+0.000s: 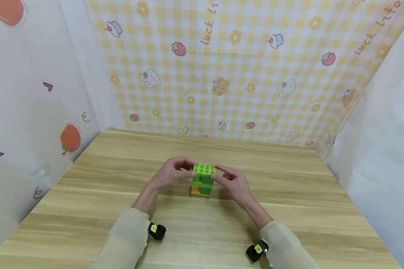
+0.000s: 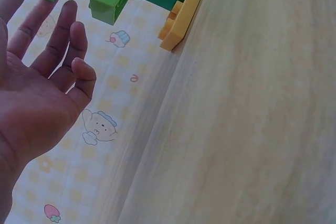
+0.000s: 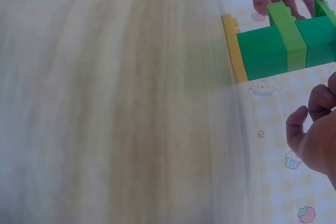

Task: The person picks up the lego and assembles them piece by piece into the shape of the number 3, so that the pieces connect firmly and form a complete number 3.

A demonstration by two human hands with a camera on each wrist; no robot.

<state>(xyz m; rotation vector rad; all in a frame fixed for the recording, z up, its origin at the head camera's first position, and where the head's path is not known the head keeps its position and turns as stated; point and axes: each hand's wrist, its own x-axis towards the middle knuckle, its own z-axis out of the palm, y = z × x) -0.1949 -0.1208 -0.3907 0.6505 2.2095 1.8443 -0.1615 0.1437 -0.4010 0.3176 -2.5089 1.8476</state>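
Note:
A small tower of toy building bricks stands on the wooden table. At its foot lies a thin yellow brick (image 3: 234, 48), under a dark green brick (image 3: 263, 52). Above these come a light green brick (image 3: 290, 35) and a second dark green brick (image 1: 207, 180). The studded light green top brick (image 1: 204, 169) overhangs on the left. My left hand (image 1: 170, 173) pinches the top brick's left end between thumb and index finger, its other fingers loosely bent. From the opposite side, my right hand (image 1: 235, 185) pinches the right end, thumb at the front corner and index finger behind.
The wooden table (image 1: 87, 209) spreads around the tower. A yellow checked cloth (image 1: 202, 67) hangs behind its far edge, with white cloths (image 1: 37, 104) at both sides. Black wrist cameras (image 1: 157, 231) are strapped at both sleeves.

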